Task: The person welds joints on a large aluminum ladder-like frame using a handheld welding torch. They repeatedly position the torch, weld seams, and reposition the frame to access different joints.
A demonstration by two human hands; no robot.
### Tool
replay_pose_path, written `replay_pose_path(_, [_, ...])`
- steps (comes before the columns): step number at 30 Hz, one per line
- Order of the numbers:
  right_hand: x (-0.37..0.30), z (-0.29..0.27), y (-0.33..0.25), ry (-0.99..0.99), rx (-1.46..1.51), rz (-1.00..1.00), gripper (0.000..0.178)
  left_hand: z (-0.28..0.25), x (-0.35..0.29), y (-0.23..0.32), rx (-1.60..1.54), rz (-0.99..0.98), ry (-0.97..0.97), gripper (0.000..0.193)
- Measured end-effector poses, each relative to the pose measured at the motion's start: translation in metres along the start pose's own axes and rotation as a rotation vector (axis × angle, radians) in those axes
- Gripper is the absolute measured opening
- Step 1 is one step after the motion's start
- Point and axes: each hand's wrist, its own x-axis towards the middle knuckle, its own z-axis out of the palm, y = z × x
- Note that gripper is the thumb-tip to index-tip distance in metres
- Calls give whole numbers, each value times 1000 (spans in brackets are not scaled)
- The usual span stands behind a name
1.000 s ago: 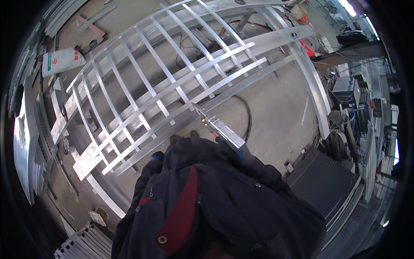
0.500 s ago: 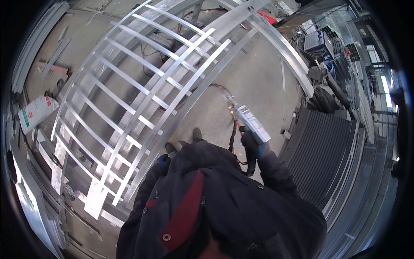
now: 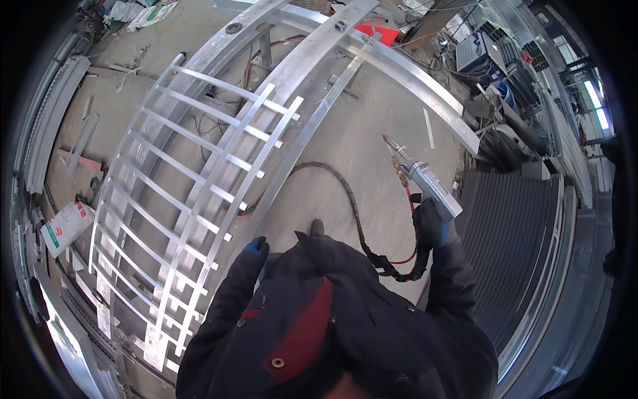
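Note:
My right hand (image 3: 430, 223), in a dark glove with a blue cuff, is closed around a silver welding gun (image 3: 432, 184). The gun's copper-coloured nozzle points up and left over the bare floor. A black hose (image 3: 352, 199) loops from the gun toward the metalwork. Held low by my body, my left hand (image 3: 262, 247) wears a dark and blue glove; its fingers are too hidden to read. Nearest to it is a curved aluminium grille (image 3: 193, 176) of several slats and long rails, lying across wide metal beams (image 3: 312, 50).
Dark ribbed panels (image 3: 495, 246) are stacked at my right. A blue-and-grey box (image 3: 480, 54) and scrap stand at the back right. Far off lies a red object (image 3: 377, 33). A white sack (image 3: 68, 228) and long metal profiles (image 3: 56, 120) lie on the left.
The view has shifted, with the grille now farther left and lower. My right hand has swung right with the welding gun. More of the hose shows, and my left hand appears farther forward.

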Motion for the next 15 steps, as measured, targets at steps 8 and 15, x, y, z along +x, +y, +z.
replay_pose_path(8, [136, -53, -117, -87, -157, -253, 37, 39, 65, 89, 25, 8, -86, 52])
replay_pose_path(15, [280, -24, -210, -149, -277, -226, 30, 28, 164, 145, -117, -27, -40, 54])
